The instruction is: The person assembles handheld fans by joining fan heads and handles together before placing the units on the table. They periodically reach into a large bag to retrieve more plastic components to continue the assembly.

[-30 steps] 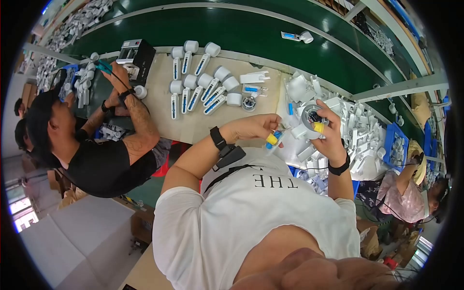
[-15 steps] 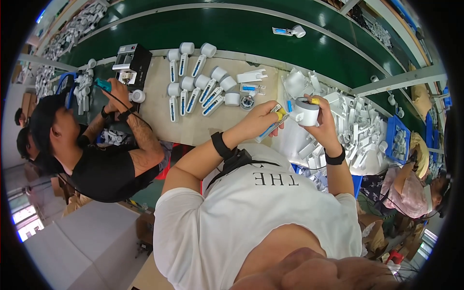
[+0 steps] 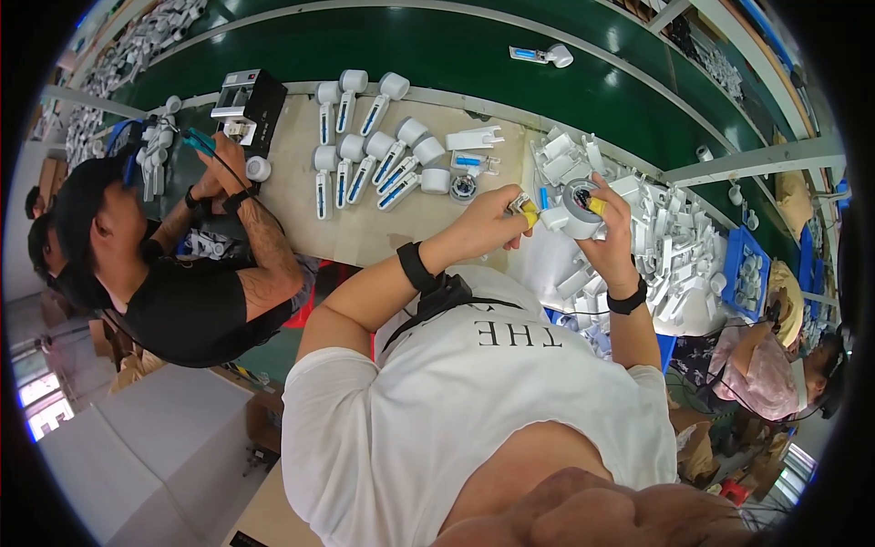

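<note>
My right hand (image 3: 612, 239) grips a white round housing (image 3: 576, 224) with a grey rim, tilted so the dark parts inside its opening show. My left hand (image 3: 488, 222) is closed on a pale handle piece (image 3: 522, 202), mostly covered by the fingers, right at the housing's short neck. Whether the two pieces are joined cannot be made out. Yellow covers sit on fingertips of both hands. Left of my hands, several white handles with blue inserts and round heads (image 3: 398, 190) lie in rows. A small open round part (image 3: 464, 187) lies nearby.
White plastic parts (image 3: 679, 246) are heaped at the right, beside a blue bin (image 3: 747, 269). A black-and-silver machine (image 3: 248, 109) stands at the far left, where a co-worker (image 3: 182, 283) holds a teal tool. A green conveyor (image 3: 437, 55) runs behind, carrying one handled unit (image 3: 544, 56).
The housing has been tilted so its opening faces up towards me. My left hand has turned, hiding the handle's blue strip, and brought the piece against the housing's neck.
</note>
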`<action>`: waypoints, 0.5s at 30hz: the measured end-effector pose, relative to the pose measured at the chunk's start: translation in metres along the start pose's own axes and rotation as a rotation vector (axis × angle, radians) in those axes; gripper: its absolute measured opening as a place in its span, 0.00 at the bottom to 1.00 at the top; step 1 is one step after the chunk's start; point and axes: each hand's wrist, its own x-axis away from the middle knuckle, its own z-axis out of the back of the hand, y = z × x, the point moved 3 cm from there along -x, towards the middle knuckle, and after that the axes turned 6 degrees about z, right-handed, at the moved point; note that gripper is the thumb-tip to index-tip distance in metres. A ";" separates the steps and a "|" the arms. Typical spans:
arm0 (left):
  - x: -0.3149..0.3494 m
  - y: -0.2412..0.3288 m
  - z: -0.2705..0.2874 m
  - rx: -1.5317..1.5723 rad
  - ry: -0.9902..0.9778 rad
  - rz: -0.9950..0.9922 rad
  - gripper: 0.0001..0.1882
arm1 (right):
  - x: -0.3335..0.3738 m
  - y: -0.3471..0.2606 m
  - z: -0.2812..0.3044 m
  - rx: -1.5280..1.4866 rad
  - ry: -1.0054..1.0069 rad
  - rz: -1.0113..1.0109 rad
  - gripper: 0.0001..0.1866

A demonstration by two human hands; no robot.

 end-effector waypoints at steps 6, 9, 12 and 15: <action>-0.003 -0.001 0.002 -0.278 0.068 -0.081 0.07 | 0.007 0.004 0.002 0.015 -0.034 0.087 0.32; -0.004 -0.003 0.004 -0.244 0.054 -0.067 0.07 | 0.008 0.005 0.000 -0.016 -0.033 0.092 0.32; -0.004 -0.004 0.004 -0.353 0.123 -0.133 0.09 | 0.008 0.003 0.001 0.012 -0.045 0.105 0.32; -0.001 0.005 0.003 -0.643 0.244 -0.217 0.11 | 0.012 0.001 0.001 0.061 -0.069 0.147 0.32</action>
